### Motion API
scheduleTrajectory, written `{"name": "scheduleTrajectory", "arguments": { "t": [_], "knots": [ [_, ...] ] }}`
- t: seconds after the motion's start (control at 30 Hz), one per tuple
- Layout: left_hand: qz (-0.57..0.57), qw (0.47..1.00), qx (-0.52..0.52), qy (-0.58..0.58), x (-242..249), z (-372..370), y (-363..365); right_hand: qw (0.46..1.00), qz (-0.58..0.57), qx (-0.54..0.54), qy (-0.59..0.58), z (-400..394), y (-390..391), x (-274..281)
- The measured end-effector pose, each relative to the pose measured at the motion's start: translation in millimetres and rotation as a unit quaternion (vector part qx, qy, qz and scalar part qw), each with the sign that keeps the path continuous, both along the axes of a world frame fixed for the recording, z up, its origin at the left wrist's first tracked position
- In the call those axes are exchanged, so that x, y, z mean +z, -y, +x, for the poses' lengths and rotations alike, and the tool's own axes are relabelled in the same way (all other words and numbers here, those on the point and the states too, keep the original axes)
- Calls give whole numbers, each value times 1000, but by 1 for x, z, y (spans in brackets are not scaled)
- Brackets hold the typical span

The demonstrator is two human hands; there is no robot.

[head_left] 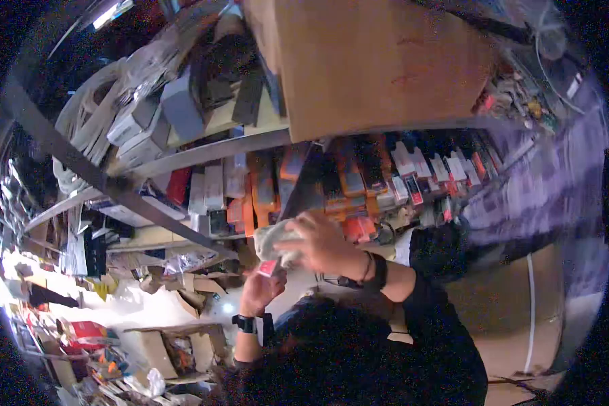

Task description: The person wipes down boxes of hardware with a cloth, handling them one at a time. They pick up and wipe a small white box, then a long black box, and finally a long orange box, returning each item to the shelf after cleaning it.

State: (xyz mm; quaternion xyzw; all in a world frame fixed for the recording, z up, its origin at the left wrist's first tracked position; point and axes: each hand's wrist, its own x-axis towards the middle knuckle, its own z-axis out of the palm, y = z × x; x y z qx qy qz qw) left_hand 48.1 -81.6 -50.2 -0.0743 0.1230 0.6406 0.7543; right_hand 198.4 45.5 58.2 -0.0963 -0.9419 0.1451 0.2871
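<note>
My right hand (325, 245), with a black band and a thin bracelet at the wrist, is raised in front of a shelf and closed over a whitish crumpled bundle (275, 238). Just below it, my left hand (259, 292), with a black watch on the wrist, pinches a small red packet (269, 268). The two hands are close together, and the packet is almost touching the bundle. My black sleeves and dark clothing fill the bottom centre.
A metal shelf rack (203, 152) holds rows of orange and red packaged boxes (264, 189). A large cardboard box (372, 61) sits on the shelf above, with coiled white cables (81, 115) to the left. Open cartons (162, 345) litter the floor at lower left. Brown cartons (521, 304) stand at right.
</note>
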Motion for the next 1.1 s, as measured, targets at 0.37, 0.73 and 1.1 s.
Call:
{"name": "scheduleTrajectory", "arguments": {
  "t": [0.37,0.73,1.1],
  "knots": [
    [-61,986,65,-141,31,-13,-2,980,7,-197,-27,-20,-138,21],
    [42,703,166,-691,45,-3,0,909,77,-393,-117,-37,-212,-39],
    [56,486,149,-859,44,8,-1,895,10,-429,-127,-29,-123,-21]
  ]
}}
